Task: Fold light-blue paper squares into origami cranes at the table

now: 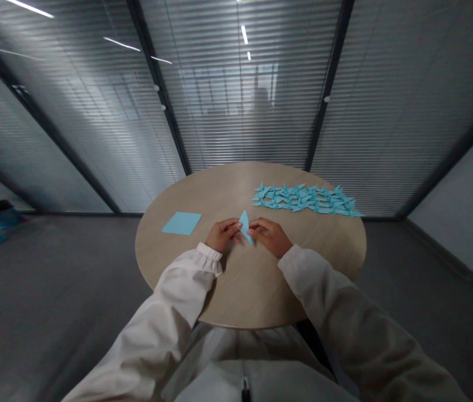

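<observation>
Both hands, left hand (222, 234) and right hand (270, 235), pinch a folded blue paper (245, 224) mid-table. Bare table (253, 290) lies nearer the person; flat sheet (182, 223) left, cranes (303, 199) beyond-right.

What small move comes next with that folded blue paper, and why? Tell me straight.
Probably press the next crease flat: the left hand and right hand both pinch the folded blue paper, so far only a plain pointed shape, unlike the finished folded pieces laid out on the table.

Left hand (222, 234) and right hand (270, 235) pinch a folded paper (245, 225) (light blue).
</observation>
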### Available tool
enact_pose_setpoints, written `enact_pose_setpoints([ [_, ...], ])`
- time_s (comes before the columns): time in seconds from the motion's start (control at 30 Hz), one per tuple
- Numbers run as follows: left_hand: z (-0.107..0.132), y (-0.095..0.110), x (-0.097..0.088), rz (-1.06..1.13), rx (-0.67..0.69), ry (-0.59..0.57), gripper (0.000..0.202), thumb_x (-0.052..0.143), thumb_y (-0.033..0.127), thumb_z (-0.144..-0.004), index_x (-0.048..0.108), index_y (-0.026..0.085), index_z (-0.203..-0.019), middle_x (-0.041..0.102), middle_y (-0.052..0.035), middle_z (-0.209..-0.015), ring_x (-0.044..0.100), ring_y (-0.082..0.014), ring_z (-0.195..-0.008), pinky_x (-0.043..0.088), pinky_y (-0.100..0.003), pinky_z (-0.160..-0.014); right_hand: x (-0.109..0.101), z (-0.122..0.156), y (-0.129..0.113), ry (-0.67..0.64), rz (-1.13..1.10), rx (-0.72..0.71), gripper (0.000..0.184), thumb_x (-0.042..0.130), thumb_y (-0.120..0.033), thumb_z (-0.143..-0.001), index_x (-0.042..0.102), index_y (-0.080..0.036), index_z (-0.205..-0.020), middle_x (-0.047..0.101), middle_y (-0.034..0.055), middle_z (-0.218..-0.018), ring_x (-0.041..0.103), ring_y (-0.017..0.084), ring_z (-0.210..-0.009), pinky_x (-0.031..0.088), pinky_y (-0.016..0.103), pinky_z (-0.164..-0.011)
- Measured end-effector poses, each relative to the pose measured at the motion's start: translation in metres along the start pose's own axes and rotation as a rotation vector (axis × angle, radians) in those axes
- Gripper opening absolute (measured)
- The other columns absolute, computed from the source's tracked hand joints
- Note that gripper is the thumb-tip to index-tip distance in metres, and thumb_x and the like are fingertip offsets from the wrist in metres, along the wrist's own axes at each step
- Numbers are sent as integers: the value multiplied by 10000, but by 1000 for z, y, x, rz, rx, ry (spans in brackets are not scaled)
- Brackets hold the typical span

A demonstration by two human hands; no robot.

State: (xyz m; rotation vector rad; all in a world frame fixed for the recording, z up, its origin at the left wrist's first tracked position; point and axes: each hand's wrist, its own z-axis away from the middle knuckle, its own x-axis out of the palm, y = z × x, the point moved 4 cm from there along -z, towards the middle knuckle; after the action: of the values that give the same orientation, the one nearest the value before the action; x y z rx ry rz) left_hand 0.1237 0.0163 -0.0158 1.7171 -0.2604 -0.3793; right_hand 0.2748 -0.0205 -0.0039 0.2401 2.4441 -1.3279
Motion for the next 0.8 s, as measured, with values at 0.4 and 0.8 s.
enact_pose_setpoints([
  [0.4, 4, 5, 12, -39, 22, -133, 515, 554, 538, -724, 656, 105, -985, 652, -69, -836, 575, -171, -739, 474, -257, -646, 2, -1, 6, 8, 6, 23, 201, 651, -326, -681, 590, -177, -801, 607, 15, -823, 568, 134, -774, 441, 272, -722],
  [0.8, 5, 6, 14, -105, 70, -168, 458, 521, 520, -756, 660, 101, -879, 613, -38, -767, 525, -144, -718, 407, -240, -682, 4, -2, 7, -27, -104, 87, 252, 674, -358, -648, 559, -181, -785, 590, -5, -772, 562, 133, -751, 431, 284, -743],
])
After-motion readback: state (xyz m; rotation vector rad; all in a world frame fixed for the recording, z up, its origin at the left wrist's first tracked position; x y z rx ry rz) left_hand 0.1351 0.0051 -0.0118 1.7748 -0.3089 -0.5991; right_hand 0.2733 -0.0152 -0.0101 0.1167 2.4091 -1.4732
